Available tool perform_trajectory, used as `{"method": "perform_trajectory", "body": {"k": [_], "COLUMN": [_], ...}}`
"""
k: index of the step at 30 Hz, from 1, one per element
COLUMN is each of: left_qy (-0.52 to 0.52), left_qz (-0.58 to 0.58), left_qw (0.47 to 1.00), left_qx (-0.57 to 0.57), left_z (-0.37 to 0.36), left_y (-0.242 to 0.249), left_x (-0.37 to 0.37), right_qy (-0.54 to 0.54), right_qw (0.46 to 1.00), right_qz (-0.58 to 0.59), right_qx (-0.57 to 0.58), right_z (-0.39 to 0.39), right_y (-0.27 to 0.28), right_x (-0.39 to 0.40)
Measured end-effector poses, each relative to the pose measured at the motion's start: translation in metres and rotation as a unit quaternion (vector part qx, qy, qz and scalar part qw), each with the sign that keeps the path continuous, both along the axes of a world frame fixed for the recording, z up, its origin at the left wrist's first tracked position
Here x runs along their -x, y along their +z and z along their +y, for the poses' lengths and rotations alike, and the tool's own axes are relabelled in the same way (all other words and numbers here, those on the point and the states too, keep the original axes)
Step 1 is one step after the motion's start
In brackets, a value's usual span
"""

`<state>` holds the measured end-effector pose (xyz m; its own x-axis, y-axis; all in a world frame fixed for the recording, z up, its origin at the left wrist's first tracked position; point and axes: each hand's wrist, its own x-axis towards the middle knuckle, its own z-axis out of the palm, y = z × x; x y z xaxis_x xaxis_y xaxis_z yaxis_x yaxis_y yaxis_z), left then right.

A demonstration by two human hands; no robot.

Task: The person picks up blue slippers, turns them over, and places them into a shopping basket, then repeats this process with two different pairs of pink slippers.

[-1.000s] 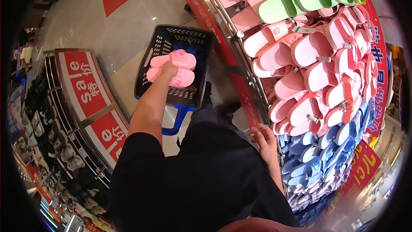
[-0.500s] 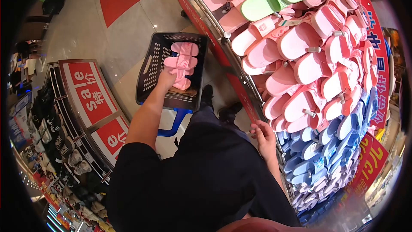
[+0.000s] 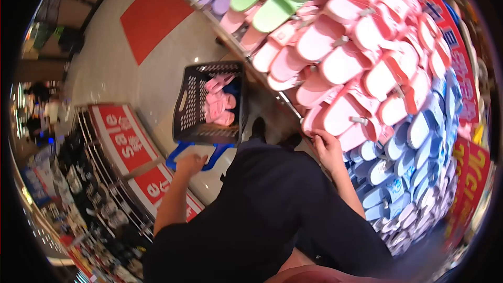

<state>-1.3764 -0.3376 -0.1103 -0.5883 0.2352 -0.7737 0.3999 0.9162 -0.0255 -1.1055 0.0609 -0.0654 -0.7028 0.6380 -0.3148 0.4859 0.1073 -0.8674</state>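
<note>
My left hand (image 3: 190, 164) is curled around the blue handle (image 3: 210, 164) of a black shopping basket (image 3: 184, 120) at the centre left. Inside the basket, pink slippers (image 3: 219, 106) lie in a loose pile, some tilted. On the other side, my right hand (image 3: 327, 148) is at the edge of the slipper display, its fingertips closed on the rim of a pink slipper (image 3: 315, 121). That slipper hangs at the lower edge of the pink group, and the exact finger contact is slightly blurred.
Green slippers (image 3: 275, 13), purple slippers (image 3: 222, 0) and blue slippers (image 3: 401, 173) fill the same rack. A shoe rack with a red sale sign (image 3: 126, 133) stands on the left. Tiled floor (image 3: 152, 81) with a red patch (image 3: 154, 18) lies beyond the basket.
My left hand has left the pink slippers in the basket and moved back to the handle. The slippers now lie jumbled. My right hand has risen from the rack's edge to a pink slipper.
</note>
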Motion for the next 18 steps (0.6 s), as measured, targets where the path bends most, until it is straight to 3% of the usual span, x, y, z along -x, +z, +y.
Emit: {"method": "perform_trajectory", "body": {"k": [2, 4, 10, 14, 17, 18], "left_qy": [-0.039, -0.038, -0.008, 0.050, 0.020, 0.049], "left_qz": [0.023, 0.049, 0.116, 0.066, 0.061, 0.061], "left_qw": [0.997, 0.998, 0.993, 0.997, 0.997, 0.997], "left_qx": [0.056, 0.033, -0.009, -0.009, -0.040, -0.020], "left_z": [0.003, 0.003, 0.008, 0.010, -0.014, 0.001], "left_y": [-0.006, -0.004, -0.009, -0.015, -0.047, -0.033], "left_x": [-0.010, -0.014, -0.024, -0.026, -0.018, -0.021], "right_qy": [0.013, 0.041, 0.121, 0.139, 0.082, 0.066], "right_qw": [0.999, 0.998, 0.991, 0.978, 0.958, 0.949], "right_qz": [0.026, 0.045, 0.053, 0.123, 0.191, 0.211], "right_qx": [0.018, -0.023, 0.024, 0.094, 0.197, 0.223], "right_z": [0.003, 0.006, 0.024, 0.030, 0.029, 0.029], "right_y": [-0.002, -0.001, 0.001, 0.009, 0.021, 0.027], "right_x": [-0.001, -0.002, -0.018, -0.030, -0.043, -0.047]}}
